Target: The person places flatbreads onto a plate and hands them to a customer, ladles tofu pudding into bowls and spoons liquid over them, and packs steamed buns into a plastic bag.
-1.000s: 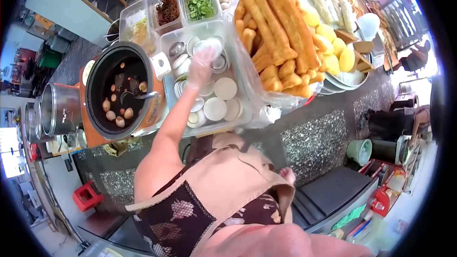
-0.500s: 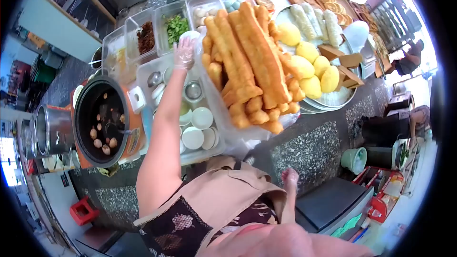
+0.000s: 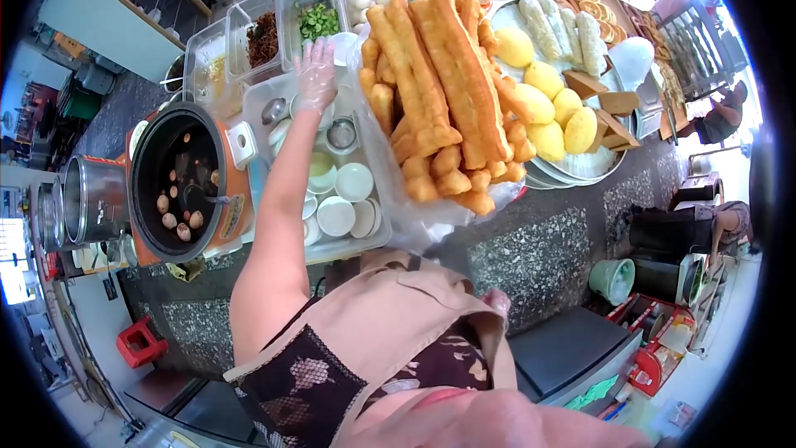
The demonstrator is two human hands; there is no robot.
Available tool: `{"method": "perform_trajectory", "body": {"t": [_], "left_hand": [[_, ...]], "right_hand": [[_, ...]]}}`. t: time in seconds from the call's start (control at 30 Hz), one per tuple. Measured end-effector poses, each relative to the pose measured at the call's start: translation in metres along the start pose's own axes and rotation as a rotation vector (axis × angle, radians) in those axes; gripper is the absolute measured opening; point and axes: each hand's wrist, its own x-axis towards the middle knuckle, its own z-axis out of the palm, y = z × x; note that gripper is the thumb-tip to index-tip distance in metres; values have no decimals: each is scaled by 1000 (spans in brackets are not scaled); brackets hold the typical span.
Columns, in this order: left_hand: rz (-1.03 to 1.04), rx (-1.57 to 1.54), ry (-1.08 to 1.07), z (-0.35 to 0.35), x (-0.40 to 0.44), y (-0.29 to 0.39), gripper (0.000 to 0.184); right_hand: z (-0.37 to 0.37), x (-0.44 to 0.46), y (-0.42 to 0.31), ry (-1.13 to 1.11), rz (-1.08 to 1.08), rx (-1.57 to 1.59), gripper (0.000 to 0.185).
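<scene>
My left hand (image 3: 317, 79), in a clear plastic glove, stretches out with its fingers spread above the far end of a tub (image 3: 384, 236) of small bowls. Just right of its fingertips is a white bowl (image 3: 343, 44); whether they touch cannot be told. Beyond the fingers lies a container of chopped green herbs (image 3: 316, 21). Under and beside my forearm are white dishes (image 3: 336, 216) and a metal cup (image 3: 342, 134). My right hand (image 3: 497, 302), also gloved, hangs low beside the apron and is partly hidden, its fingers unclear.
Fried dough sticks (image 3: 452, 75) pile up right of the tub, with yellow oval buns (image 3: 543, 108) beyond. A black pot (image 3: 178, 191) holding eggs in dark liquid stands left. A dark flat-topped unit (image 3: 568, 348) is at lower right. Other people stand at the far side and right.
My left hand has spread its fingers and sits slightly left of and lower than before relative to the white bowl. My right hand has drawn in against the apron. The view has shifted slightly.
</scene>
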Motion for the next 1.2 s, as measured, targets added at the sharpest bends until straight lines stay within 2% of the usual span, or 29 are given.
{"method": "perform_trajectory", "body": {"t": [0.07, 0.13, 0.17, 0.2, 0.23, 0.27, 0.33, 0.4, 0.43, 0.53, 0.6, 0.67, 0.87, 0.97, 1.03, 1.07, 1.1, 1.2], "left_hand": [[-72, -59, 46, -12, -10, 4, 66], [-49, -56, 81, -10, -15, 4, 60], [-6, -28, 97, -1, -12, 2, 51], [38, 0, 119, 8, -6, 2, 42], [43, 1, 131, 17, -1, 1, 42], [108, 18, 59, 25, 7, -3, 34], [161, 33, -9, 37, 16, -9, 27], [201, 78, 64, 37, 23, -11, 21], [212, 87, 181, 37, 21, -12, 23], [161, 57, 229, 43, 16, -7, 24], [191, -29, 229, 62, 17, -11, 25], [170, 95, 195, 61, 18, -8, 25], [163, 163, 169, 47, 17, -2, 28], [89, 87, 127, 41, 18, 1, 32], [138, 55, 155, 39, 15, -2, 36], [148, 65, 164, 38, 11, -4, 37], [138, 79, 171, 31, 9, -3, 39], [76, 70, 163, 10, -1, -2, 42]], "right_hand": [[6, 3, -14, 114, 387, 379, 11], [5, 2, -37, 148, 369, 333, 12], [3, 1, -50, 159, 362, 319, 12], [-1, 1, -69, 36, 286, 150, 12], [1, 7, -72, -27, 242, 68, 13], [3, 13, -74, -85, 192, -12, 13], [0, 23, -56, 14, 397, 115, 16], [-5, 26, -59, 6, 413, 53, 17], [-6, 24, -58, 0, 443, -5, 18], [-5, 12, -44, 54, 477, 93, 18], [-3, 5, -38, 86, 508, 157, 17], [0, 1, -32, 94, 540, 198, 16], [4, 3, -17, 72, 537, 195, 14], [4, 9, -13, 37, 498, 142, 13], [0, 13, -3, -31, 405, 48, 12], [-3, 18, 6, -86, 280, -28, 11], [-4, 19, 15, -95, 15, -102, 12], [-9, 18, 23, -111, -341, -216, 12]]}}
